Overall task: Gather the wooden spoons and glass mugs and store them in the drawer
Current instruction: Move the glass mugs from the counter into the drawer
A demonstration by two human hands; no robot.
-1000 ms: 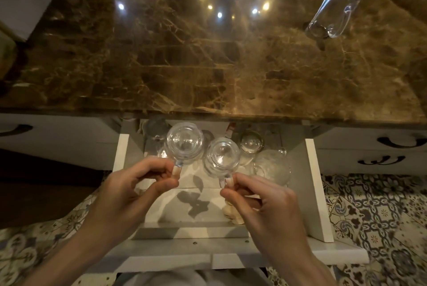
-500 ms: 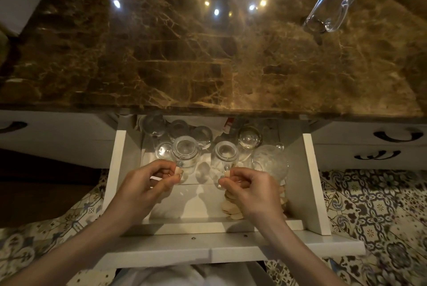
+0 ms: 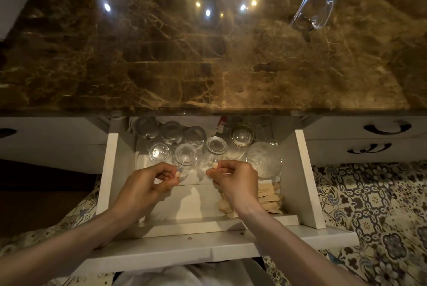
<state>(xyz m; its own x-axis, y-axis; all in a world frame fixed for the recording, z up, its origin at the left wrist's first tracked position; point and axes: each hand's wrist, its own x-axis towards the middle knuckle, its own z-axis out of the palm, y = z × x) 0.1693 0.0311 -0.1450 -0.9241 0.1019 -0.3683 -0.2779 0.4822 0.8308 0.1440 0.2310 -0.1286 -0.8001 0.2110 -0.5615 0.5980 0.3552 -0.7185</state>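
The left grip (image 3: 147, 184) pinches the handle of a glass mug (image 3: 186, 157), upright among the stored glassware (image 3: 172, 130) in the open drawer (image 3: 108, 170). Just beside it, the right grip (image 3: 235, 179) pinches the handle of a second mug (image 3: 216, 147). Wooden spoons (image 3: 270, 195) lie by the right wrist. The step looks like placing this pair; next, both handles need releasing gently, without knocking neighbours. On the desk (image 3: 161, 66), far right, a last mug (image 3: 320, 1) lies tipped over, awaiting collection
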